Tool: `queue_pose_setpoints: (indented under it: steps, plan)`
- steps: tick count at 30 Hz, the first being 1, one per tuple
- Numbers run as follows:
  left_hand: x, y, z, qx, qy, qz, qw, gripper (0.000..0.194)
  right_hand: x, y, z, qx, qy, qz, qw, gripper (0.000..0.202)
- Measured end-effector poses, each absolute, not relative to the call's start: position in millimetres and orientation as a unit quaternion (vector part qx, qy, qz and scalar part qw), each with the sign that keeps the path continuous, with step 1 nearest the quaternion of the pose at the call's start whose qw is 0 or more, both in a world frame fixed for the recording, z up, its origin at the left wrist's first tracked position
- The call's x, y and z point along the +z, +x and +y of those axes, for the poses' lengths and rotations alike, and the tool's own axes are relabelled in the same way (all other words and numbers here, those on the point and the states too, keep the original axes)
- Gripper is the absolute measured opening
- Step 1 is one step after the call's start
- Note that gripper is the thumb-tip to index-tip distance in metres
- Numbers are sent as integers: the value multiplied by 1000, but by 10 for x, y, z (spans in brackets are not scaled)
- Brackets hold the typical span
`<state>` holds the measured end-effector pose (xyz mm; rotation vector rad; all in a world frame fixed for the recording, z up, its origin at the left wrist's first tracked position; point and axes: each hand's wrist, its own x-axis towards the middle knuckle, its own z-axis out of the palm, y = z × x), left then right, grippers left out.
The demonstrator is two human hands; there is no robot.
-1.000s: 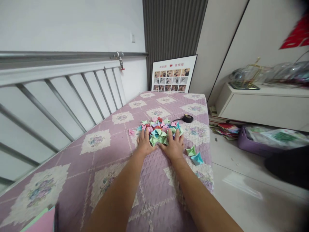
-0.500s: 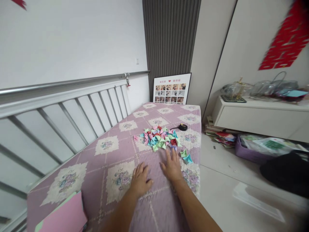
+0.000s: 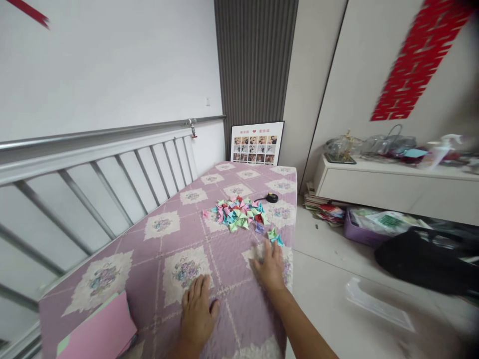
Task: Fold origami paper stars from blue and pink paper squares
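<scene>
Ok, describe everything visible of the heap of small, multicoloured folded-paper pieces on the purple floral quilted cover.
The heap of small, multicoloured folded-paper pieces lies low and jumbled on the purple floral quilted cover. Its pieces are pink, pale green, blue, red and purple, pointed and creased, turned various ways. A rounded black tape measure lies at its far right; whether they touch is unclear. The left hand and right hand are both apart from it.

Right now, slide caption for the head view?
Right hand near two origami pieces, left hand over purple floral bedspread.
</scene>
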<state>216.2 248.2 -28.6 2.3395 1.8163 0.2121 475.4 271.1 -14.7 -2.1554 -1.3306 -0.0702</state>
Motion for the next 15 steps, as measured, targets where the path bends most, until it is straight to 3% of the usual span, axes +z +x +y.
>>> queue_pose_setpoints:
  steps: [6, 11, 15]
  plan:
    - [-389, 2256, 3036, 156, 744, 643, 93, 80, -198, 5252, 2986, -15, -858, -427, 284, 83]
    - [-423, 2520, 3894, 225, 739, 629, 89, 78, -269, 5529, 3385, -21, -843, -464, 271, 86]
    - [-377, 2771, 4612, 262, 709, 647, 102, 80, -296, 5642, 3778, -25, -803, -501, 321, 91]
